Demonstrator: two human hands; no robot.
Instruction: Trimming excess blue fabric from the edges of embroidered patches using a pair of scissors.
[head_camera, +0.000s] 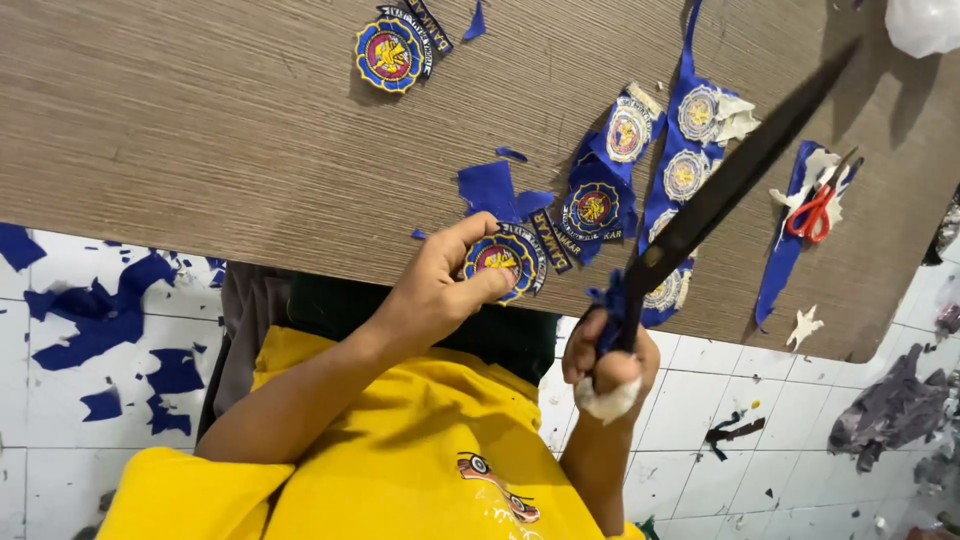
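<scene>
so the left hand (440, 285) is pinched shut on a round embroidered patch (502, 262), thumb on top and fingers curled under, holding it right at the near edge of the wooden table (200, 130), and the right hand (608, 365) is wrapped tight around the handles of a big pair of black scissors (735, 180), some white cloth padding showing in the grip, blades pointing up and away from it. i can't really tell if the blades are apart or closed, they look like one dark bar from here. main worry imo is how close the patch fingers sit to where those long blades would come in, just to the left of the scissor hand, so a fast snip could catch a fingertip or bite into the stitched border. the patch is small and only held by an edge, so it could twist in the pinch and the cut wanders. just beyond the scissor hand there's a strip of uncut blue patches (690, 160) and loose blue scraps (492, 188), easy to snag with the tips. further right of that hand a small pair of red scissors (812, 212) sits on another strip, could get knocked off the table
</scene>
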